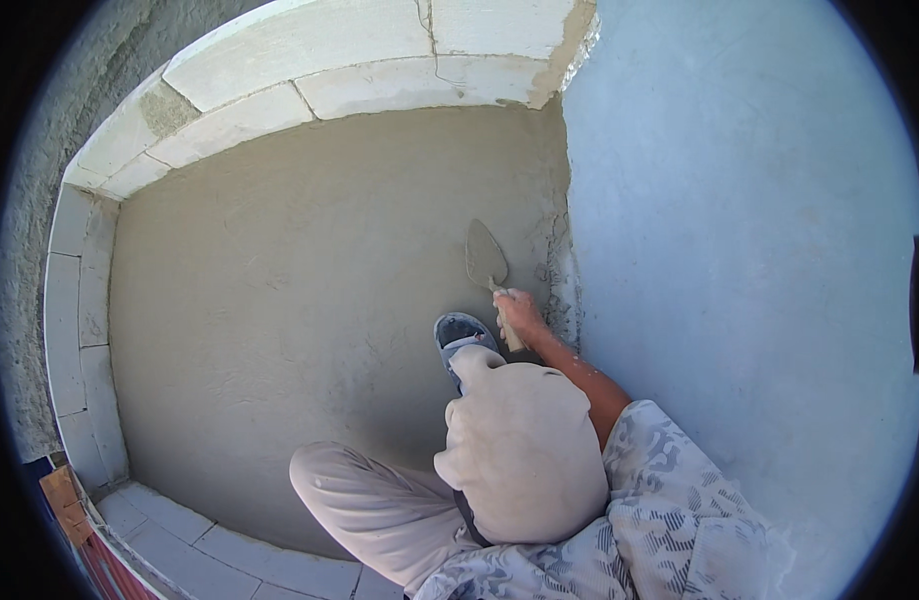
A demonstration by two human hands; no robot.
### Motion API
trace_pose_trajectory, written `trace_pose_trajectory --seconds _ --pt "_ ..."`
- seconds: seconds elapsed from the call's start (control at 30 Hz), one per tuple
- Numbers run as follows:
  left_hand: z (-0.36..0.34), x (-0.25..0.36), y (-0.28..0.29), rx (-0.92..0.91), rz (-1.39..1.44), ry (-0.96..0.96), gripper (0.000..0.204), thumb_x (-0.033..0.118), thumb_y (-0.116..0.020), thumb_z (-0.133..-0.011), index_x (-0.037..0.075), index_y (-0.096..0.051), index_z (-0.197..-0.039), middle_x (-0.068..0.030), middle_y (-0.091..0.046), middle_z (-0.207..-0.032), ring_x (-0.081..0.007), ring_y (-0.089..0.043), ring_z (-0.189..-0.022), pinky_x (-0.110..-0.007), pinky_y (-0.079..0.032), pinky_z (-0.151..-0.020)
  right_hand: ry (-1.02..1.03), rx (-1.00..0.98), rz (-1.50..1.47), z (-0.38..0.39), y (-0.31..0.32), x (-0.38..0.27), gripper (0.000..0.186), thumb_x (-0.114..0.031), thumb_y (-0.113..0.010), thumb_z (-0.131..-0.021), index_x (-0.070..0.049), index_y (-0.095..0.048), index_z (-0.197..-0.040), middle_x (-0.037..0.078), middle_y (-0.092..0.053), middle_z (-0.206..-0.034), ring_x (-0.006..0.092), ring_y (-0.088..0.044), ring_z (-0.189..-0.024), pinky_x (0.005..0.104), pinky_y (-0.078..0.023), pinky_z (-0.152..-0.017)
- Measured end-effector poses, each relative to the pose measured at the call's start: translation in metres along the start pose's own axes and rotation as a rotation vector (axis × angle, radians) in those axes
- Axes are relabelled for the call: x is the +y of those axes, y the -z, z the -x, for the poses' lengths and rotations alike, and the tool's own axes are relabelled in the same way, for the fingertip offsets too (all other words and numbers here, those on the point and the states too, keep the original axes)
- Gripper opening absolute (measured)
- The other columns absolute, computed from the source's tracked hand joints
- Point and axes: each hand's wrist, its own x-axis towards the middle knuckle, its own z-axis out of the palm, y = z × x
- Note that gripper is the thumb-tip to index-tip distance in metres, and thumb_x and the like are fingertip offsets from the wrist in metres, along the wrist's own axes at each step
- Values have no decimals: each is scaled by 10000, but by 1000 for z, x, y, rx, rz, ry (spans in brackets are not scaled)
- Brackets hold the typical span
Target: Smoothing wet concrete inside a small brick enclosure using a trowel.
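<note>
My right hand is closed around the wooden handle of a pointed trowel. Its leaf-shaped blade is coated in grey mortar and points away from me, low over or on the smoothed grey mortar floor; I cannot tell whether it touches. The blade is close to the rough joint where the floor meets the wall on the right. Below the trowel is my foot in a blue-grey shoe. My left hand is out of sight.
A low wall of white blocks borders the floor at the far side, left and near left. A tall pale blue wall rises at the right. Beyond the blocks runs rough grey ground. Reddish-brown pieces sit outside, lower left.
</note>
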Motion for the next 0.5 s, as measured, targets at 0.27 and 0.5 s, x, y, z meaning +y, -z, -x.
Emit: trace_pose_trajectory --seconds 0.27,0.5 --pt "3 -4 -6 -14 9 -2 1057 668 -599 -874 -121 -259 -1490 -328 -466 -1418 -446 -514 -1265 -495 -444 -1057 44 357 -70 -41 45 -23 319 -333 -567 -953 -14 -572 -936 111 -574 -653 212 -576 -479 365 -486 -423" --pt "8 -20 10 10 28 23 1063 666 -611 -869 -125 -261 -1486 -335 -470 -1412 -454 -517 -1262 -503 -447 -1055 131 -150 282 1 -14 0 341 -354 -562 -961 -15 -575 -927 108 -570 -654 221 -575 -476 371 -485 -430"
